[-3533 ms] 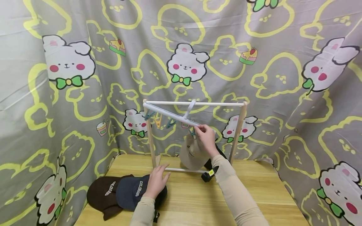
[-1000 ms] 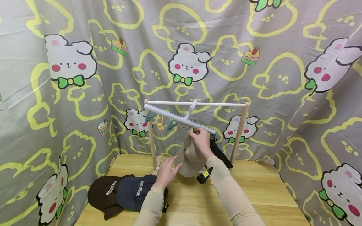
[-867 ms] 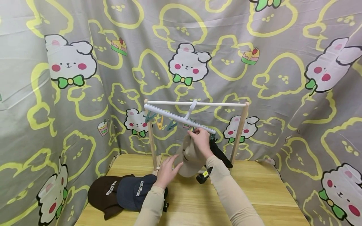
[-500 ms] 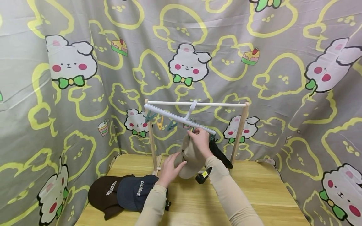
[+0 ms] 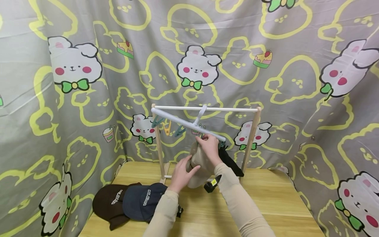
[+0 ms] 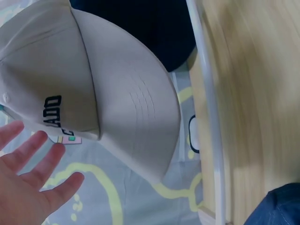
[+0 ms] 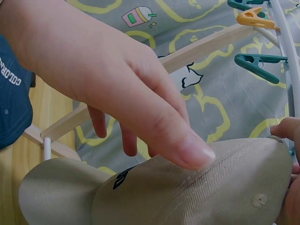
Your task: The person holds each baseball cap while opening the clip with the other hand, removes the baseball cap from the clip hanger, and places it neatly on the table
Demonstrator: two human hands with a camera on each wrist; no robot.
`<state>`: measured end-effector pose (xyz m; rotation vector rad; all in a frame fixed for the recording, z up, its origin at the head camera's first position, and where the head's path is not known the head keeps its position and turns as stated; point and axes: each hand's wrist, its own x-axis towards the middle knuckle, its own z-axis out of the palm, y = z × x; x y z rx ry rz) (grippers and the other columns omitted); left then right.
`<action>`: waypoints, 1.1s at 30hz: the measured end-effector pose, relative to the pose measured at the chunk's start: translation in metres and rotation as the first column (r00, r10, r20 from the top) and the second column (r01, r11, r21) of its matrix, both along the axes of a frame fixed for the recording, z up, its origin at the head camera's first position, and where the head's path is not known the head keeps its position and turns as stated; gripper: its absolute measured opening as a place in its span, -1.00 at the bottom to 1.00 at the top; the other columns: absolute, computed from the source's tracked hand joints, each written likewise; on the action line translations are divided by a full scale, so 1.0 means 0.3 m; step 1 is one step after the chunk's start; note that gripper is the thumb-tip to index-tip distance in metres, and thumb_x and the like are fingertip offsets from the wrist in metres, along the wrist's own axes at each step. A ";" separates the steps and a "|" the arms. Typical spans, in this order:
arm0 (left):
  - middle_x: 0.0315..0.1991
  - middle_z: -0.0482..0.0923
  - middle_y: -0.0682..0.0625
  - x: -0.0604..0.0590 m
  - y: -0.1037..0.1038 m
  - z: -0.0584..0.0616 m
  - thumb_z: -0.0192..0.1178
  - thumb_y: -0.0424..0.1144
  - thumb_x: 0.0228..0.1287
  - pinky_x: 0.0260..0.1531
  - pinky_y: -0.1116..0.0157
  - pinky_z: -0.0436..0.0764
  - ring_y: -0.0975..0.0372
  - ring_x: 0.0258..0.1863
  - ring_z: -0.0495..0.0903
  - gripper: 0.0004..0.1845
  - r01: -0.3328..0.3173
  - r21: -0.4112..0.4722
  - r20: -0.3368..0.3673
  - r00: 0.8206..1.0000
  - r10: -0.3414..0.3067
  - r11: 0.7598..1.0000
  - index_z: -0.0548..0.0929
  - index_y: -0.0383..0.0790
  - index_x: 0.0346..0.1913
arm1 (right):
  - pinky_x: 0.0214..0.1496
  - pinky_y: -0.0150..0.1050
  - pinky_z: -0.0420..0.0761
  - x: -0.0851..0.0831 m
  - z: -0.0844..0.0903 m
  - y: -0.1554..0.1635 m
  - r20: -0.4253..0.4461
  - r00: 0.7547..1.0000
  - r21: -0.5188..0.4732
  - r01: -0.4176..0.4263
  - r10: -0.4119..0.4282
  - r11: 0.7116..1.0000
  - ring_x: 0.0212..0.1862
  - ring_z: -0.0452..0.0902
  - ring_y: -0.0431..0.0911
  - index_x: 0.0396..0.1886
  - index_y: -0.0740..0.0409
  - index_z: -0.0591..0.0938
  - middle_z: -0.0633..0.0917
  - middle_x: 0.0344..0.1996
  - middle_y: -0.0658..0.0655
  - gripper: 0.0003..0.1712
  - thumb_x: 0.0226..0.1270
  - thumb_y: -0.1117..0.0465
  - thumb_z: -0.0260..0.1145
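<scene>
**While the cap hangs by one clip, it could still slip**

If the clip does not bite the cloth well, the tan cap (image 5: 199, 164) could drop onto the table (image 5: 266, 204). Right now the cap hangs under the white clip hanger (image 5: 186, 124), which hooks over the top bar of the little wooden rack (image 5: 250, 138). The right hand (image 5: 209, 146) is up at the top of the cap, and its fingers look pinched on the cloth just under the hanger. I cannot see the clip itself there, so I cannot tell if it has closed on the cap.

The left hand (image 5: 182, 171) is spread wide, with straight fingers against the side of the cap. In the left wrist view that hand (image 6: 28, 183) is flat and open, with its fingertips near the cap's (image 6: 93, 93) front where the letters are. It steadies the cap but does not grab it.

Here is what I think could go wrong. The cap is thick and stiff at the top, so a small clip may only catch a tiny bit and pop off. A hard pull down could tip the hanger, because it hangs on one hook and already sits at a slant. A black cap (image 5: 229, 161) hangs just beside the tan one, so a bump could knock that one loose too. The rack is light, and a push could slide it.

A brown cap (image 5: 106, 204) and a blue cap (image 5: 142, 204) lie on the table near the left arm.
</scene>
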<state>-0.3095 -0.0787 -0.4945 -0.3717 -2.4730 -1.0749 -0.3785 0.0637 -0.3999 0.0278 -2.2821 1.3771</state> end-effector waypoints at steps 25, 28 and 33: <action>0.20 0.53 -0.12 -0.020 0.064 0.021 0.11 0.43 0.16 0.10 0.00 0.58 0.02 0.16 0.56 -0.17 -0.069 0.056 0.064 0.996 0.065 0.996 0.43 -0.06 0.34 | -0.29 -0.22 0.54 0.006 0.016 -0.003 -0.016 1.000 0.017 0.024 -0.024 1.000 -0.37 0.61 0.02 -0.52 0.21 0.68 0.73 -0.50 0.17 -0.64 0.07 -0.01 0.49; 0.19 0.54 -0.11 -0.019 0.065 0.023 0.12 0.40 0.18 0.07 0.01 0.59 0.03 0.14 0.57 -0.21 -0.075 0.047 0.065 0.995 0.071 0.996 0.45 -0.05 0.32 | -0.34 -0.26 0.53 0.010 0.016 0.000 -0.001 1.000 0.018 0.010 -0.010 1.000 -0.40 0.60 0.00 -0.50 0.21 0.67 0.73 -0.49 0.16 -0.64 0.09 -0.03 0.47; 0.16 0.56 -0.09 -0.018 0.064 0.028 0.17 0.32 0.19 0.02 0.01 0.60 0.03 0.10 0.59 -0.29 -0.094 0.021 0.046 0.995 0.093 0.995 0.48 -0.03 0.29 | -0.44 -0.33 0.51 0.015 0.015 0.004 0.024 1.000 0.005 -0.016 0.016 1.000 -0.45 0.59 -0.04 -0.47 0.20 0.67 0.73 -0.48 0.17 -0.64 0.12 -0.04 0.46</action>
